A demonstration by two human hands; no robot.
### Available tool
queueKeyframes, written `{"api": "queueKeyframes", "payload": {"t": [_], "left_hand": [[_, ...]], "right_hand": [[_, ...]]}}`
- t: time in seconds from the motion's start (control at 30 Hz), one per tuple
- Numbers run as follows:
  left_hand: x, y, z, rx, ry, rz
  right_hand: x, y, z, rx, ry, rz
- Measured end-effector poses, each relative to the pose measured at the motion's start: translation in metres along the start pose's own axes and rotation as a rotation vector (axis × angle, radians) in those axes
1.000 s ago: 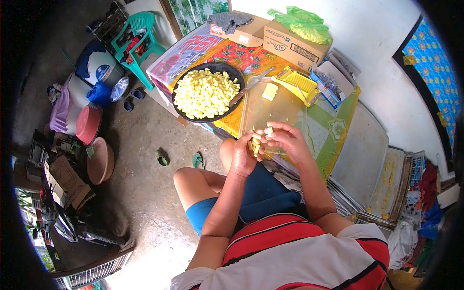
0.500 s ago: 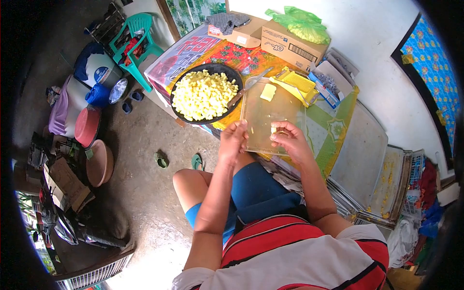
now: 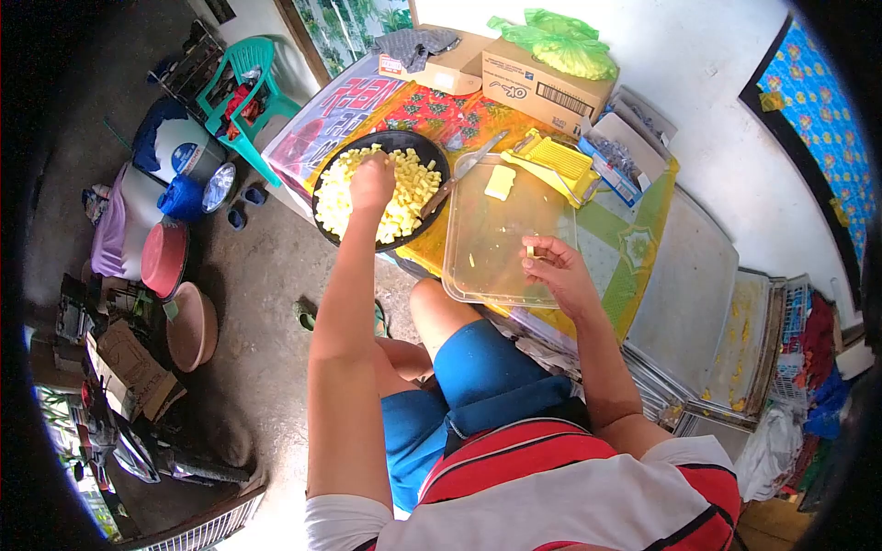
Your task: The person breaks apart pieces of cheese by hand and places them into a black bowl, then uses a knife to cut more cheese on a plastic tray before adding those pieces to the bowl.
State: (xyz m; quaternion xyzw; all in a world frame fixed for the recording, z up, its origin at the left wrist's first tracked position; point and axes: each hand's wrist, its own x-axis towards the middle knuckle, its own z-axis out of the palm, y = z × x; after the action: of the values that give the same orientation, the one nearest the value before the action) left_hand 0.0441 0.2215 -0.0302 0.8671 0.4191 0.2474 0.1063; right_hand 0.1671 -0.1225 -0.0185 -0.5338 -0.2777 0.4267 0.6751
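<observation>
My left hand [image 3: 372, 181] is over the round black pan [image 3: 424, 140], its fingers closed and pointing down at a heap of small pale-yellow chunks [image 3: 404, 195]. Its fingertips are hidden, so what they hold, if anything, does not show. My right hand [image 3: 557, 272] pinches a small pale-yellow piece [image 3: 530, 252] between thumb and fingers, above the near right part of a clear plastic tray [image 3: 478, 266]. A flat yellow slab [image 3: 500, 182] lies at the tray's far end. A knife [image 3: 467, 173] rests between pan and tray, its wooden handle at the pan's rim.
Behind the tray sit a yellow plastic slicer-like tool [image 3: 556, 158] and an open box [image 3: 620, 165]. Cardboard boxes [image 3: 549, 87] line the wall, one topped by a green plastic bag [image 3: 556, 44]. Metal trays [image 3: 684, 266] lean at the right. A green chair [image 3: 248, 96] stands left.
My left hand has gone from the tray's near left edge out to the left, over the pan. My right hand stays above the tray, still pinching a small piece.
</observation>
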Motion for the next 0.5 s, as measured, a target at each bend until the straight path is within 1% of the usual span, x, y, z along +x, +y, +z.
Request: {"api": "queueKeyframes", "payload": {"t": [0.1,0.13,0.23,0.33,0.43,0.5], "left_hand": [[0.009,-0.009,0.001,0.031,0.030,0.052],[0.012,-0.010,0.001,0.014,-0.025,0.003],[0.009,-0.003,-0.011,0.178,-0.087,0.006],[0.010,-0.003,-0.019,0.210,-0.205,-0.026],[0.011,-0.007,-0.024,0.159,-0.244,-0.055],[0.008,-0.012,-0.025,0.147,-0.213,-0.042]], "right_hand": [[0.000,-0.004,-0.001,0.111,0.044,0.119],[0.001,-0.003,-0.003,0.119,0.039,0.119],[0.002,0.000,-0.004,0.123,0.033,0.123],[0.000,-0.002,-0.001,0.089,0.032,0.122],[-0.001,-0.001,-0.001,0.067,0.022,0.095],[0.000,0.001,-0.002,0.039,0.029,0.064]]}}
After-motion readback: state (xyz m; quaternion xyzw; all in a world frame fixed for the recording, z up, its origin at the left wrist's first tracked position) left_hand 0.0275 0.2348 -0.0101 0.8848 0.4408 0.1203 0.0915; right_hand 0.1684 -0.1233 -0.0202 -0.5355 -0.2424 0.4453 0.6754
